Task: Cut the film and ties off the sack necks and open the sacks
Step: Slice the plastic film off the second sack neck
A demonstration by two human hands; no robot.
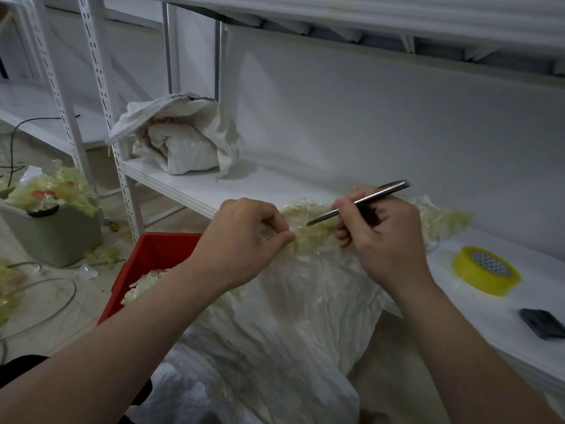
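A white woven sack [284, 319] hangs from the shelf edge toward me. Its neck [312, 237] is wrapped in yellowish clear film and lies between my hands. My left hand [244, 240] pinches the film at the left side of the neck. My right hand [382, 237] grips a slim metal blade [360, 203], whose tip points left onto the film. More bunched film [443, 218] lies behind my right hand.
An opened white sack [180, 139] sits on the white shelf [244, 185] at the back. A yellow tape roll [486, 269] and a dark phone [542, 322] lie at right. A red crate [143, 264] and a grey bin [58, 234] of film scraps stand on the floor.
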